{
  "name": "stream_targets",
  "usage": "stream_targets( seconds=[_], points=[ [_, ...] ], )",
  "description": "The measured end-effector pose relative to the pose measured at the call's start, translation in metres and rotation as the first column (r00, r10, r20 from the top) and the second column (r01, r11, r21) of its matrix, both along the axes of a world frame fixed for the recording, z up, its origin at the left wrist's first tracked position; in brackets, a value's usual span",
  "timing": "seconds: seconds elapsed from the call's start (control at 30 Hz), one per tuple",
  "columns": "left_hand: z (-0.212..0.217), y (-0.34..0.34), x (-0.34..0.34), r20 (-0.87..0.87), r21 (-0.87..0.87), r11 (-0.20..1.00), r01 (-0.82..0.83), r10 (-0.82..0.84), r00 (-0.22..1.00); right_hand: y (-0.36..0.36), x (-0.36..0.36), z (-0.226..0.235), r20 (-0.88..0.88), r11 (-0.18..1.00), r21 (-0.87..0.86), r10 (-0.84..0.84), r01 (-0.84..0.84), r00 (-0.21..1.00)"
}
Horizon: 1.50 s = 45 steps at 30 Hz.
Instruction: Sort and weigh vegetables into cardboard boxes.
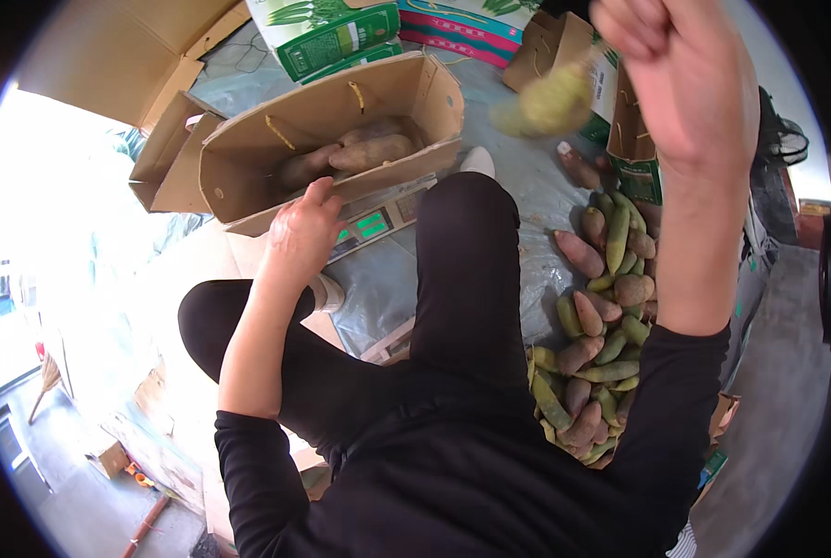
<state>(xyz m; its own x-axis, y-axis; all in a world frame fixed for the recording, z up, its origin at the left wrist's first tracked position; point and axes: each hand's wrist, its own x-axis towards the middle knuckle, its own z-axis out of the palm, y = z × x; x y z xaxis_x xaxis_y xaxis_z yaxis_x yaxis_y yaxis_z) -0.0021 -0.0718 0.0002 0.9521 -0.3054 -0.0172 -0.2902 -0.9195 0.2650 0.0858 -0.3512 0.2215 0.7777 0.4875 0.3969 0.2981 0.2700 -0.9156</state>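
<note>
I see the left hand [304, 231] reaching forward, down low, with its back up and its fingers [321, 191] a bit bent. Behind those fingers, the bare left forearm [256, 344] runs back to a black sleeve [257, 474]. The right hand [690, 84] is farther forward than the left fingers and well off to their right. Its own fingers curl in. Behind them, the right forearm [708, 232] is bare too. The right knee [467, 209] bends up, between the two hands' fingers.

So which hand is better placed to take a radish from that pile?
Probably the right hand, on the same side as the radish pile; the left hand is at the cardboard box. Whether the right holds the blurred green radish is unclear.
</note>
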Motion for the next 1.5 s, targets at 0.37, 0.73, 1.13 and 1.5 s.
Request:
stream_targets(
  seconds=[0.37,0.73,1.13,1.5],
  points=[
    [0.004,0.001,-0.004,0.005,0.0,1.0,-0.005,0.005,1.0,0.16,0.057,-0.128,0.277,0.965,-0.141,-0.177,0.222,0.945],
    [0.006,0.006,-0.004,-0.075,-0.014,1.0,-0.026,0.025,0.997,-0.049,0.003,-0.202,-0.154,0.766,-0.469,-0.561,0.44,0.813],
    [-0.004,-0.018,0.004,-0.006,-0.029,0.998,0.063,-0.063,0.998,-0.337,-0.311,-0.434,0.246,-0.24,-0.962,-0.969,0.132,0.032],
    [-0.013,0.002,0.003,0.103,-0.041,0.994,0.097,-0.093,0.99,-0.317,-0.317,-0.421,0.218,-0.227,-0.963,-0.973,-0.145,0.075]
  ],
)
